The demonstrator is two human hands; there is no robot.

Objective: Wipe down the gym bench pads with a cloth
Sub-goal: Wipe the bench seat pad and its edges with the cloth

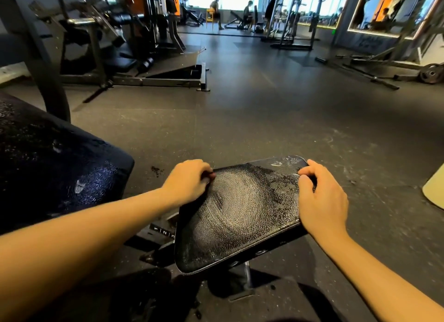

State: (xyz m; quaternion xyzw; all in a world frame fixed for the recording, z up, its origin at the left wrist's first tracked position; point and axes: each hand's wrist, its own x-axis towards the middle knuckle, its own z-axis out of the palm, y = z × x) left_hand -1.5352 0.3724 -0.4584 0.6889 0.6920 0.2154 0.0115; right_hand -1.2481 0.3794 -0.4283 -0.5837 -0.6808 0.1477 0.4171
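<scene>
A black, cracked and worn seat pad (242, 213) of the gym bench lies in front of me, tilted. My left hand (187, 183) grips its left edge with curled fingers. My right hand (322, 197) grips the right edge, fingers curled over the rim. To the left sits the larger back pad (52, 163), dark and speckled with flaked vinyl. No cloth shows in the view.
A numbered adjustment rail (163, 233) sits under the seat pad. Dark rubber floor (264, 110) stretches ahead. Weight machines (108, 45) stand at the back left, racks (295, 21) at the back right, a weight plate (432, 74) far right. Two people sit far off.
</scene>
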